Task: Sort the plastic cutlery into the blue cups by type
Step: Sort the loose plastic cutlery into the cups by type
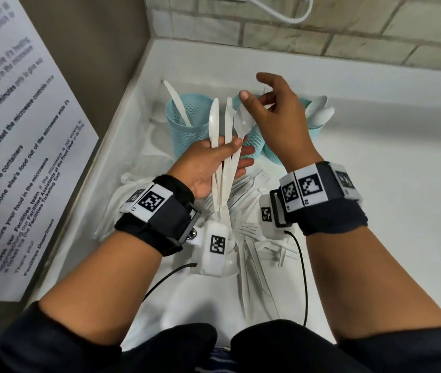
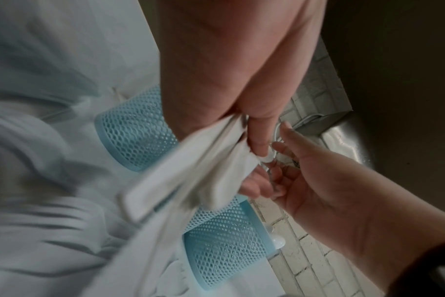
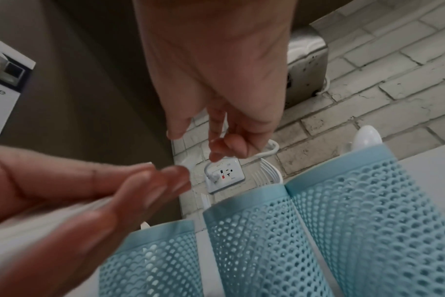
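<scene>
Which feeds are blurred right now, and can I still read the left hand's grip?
Head view: sharp; left hand visibly holds a cutlery bundle. Left wrist view: cutlery and counter smeared, cups fairly crisp. Right wrist view: near left hand blurred, cup mesh clear.

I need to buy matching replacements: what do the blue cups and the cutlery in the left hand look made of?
Blue cups: likely moulded plastic, matte, perforated mesh walls with solid rims. Cutlery held by the left hand: thin white plastic, slightly glossy; the spoon bowl looks translucent.
</scene>
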